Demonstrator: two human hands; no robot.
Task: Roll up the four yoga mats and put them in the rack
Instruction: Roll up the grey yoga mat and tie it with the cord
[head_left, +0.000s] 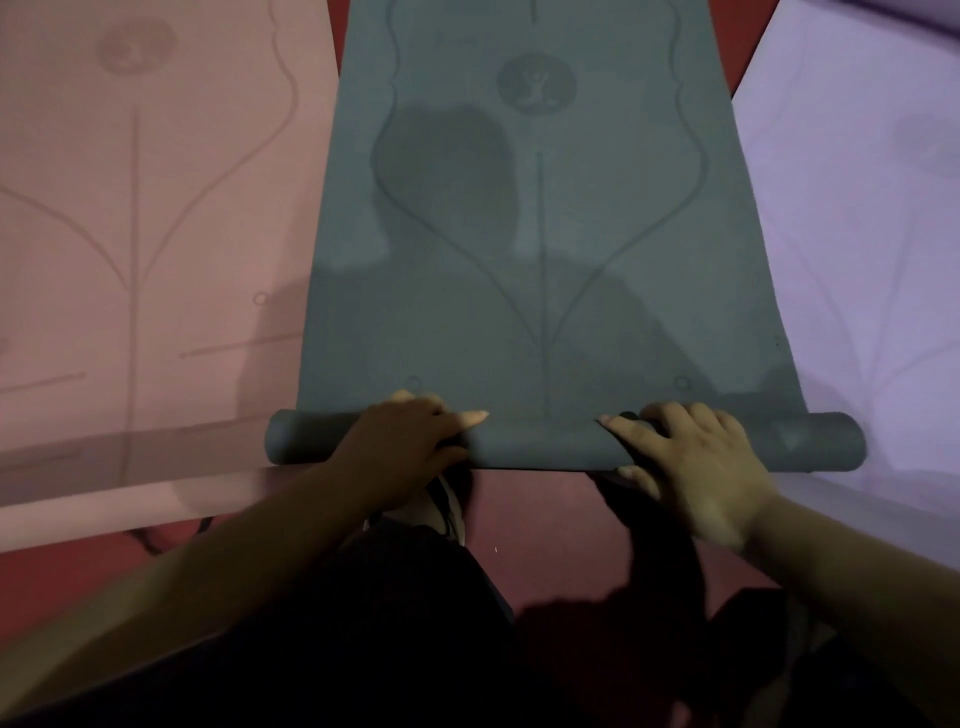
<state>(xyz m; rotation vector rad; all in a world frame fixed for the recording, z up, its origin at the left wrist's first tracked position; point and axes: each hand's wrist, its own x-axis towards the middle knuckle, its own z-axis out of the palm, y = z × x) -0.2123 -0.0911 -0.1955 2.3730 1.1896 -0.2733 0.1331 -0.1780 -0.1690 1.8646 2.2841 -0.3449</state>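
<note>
A grey-green yoga mat (535, 218) lies flat on the red floor, running away from me. Its near end is rolled into a thin tube (540, 441) across the frame. My left hand (410, 441) rests on top of the roll left of centre, fingers curled over it and thumb pointing right. My right hand (691, 462) grips the roll right of centre, fingers over the top and thumb underneath. A pink mat (145, 234) lies flat on the left and a lilac mat (872, 249) on the right. No rack is in view.
The red floor (550, 519) shows between the mats and in front of the roll. My dark-clothed knees and a shoe (447, 509) sit just behind the roll. A dark cord (156, 540) lies on the floor near the pink mat's front edge.
</note>
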